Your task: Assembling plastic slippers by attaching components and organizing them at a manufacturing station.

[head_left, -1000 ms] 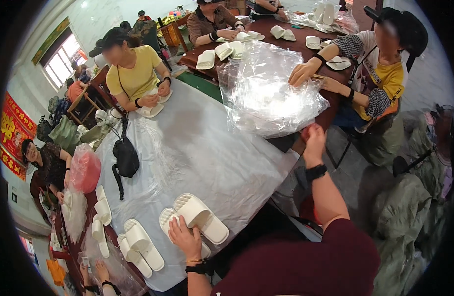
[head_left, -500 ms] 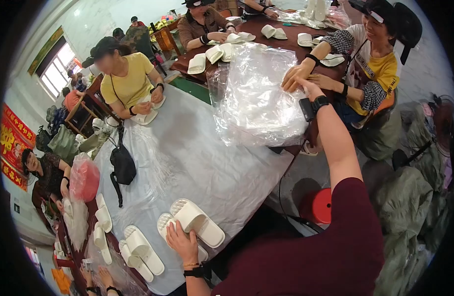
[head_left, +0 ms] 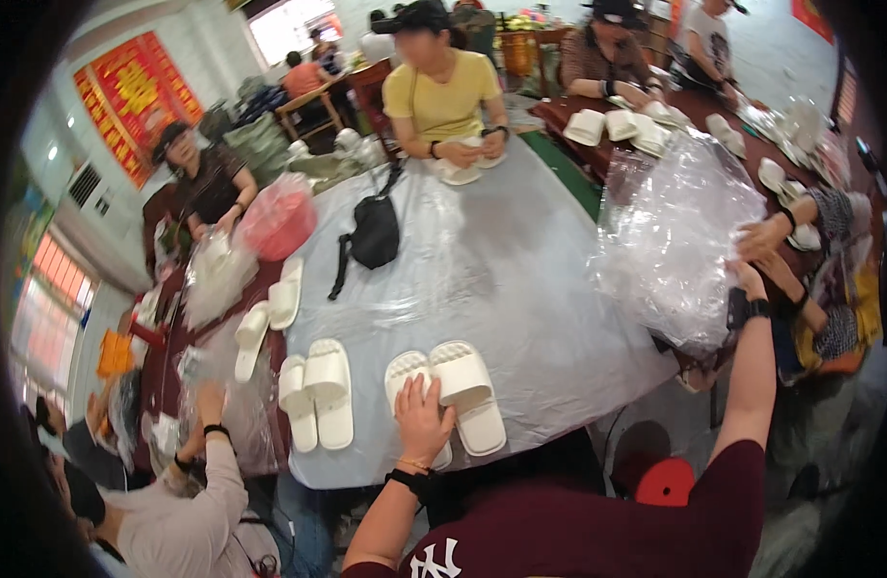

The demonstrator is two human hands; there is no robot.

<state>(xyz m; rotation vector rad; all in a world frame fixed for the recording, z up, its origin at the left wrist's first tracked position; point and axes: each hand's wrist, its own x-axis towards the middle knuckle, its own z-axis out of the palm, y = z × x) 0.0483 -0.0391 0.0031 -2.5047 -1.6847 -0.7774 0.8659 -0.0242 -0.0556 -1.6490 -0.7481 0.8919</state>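
Left hand (head_left: 424, 419) on white slipper pair (head_left: 469, 397), right hand (head_left: 749, 279) at clear plastic bags (head_left: 670, 241)

Slipper pair sits near edge of the sheet-covered tabletop (head_left: 559, 337), in front of the wearer, toes pointing away. Left hand palm down over the left slipper of the pair, fingers on its strap, thumb toward the right slipper; can't tell if the grip is closed on it or just resting. Right arm stretched far out, right hand at the near right edge of the clear bags, close by a co-worker's hand (head_left: 763, 236); fingers small and partly hidden, grip state can't be told. Clear bags lie piled at the right end, crumpled, shiny.

Second slipper pair (head_left: 335, 390) just left of the first, side by side. Third slipper pair (head_left: 285, 295) farther left, at the border with a dark red tabletop (head_left: 164, 371). Black pouch (head_left: 374, 234) farther back, strap trailing. Person in yellow shirt (head_left: 448, 101) at far edge, both hands on white footwear (head_left: 460, 175). Red stool (head_left: 666, 481) below, right of the wearer.
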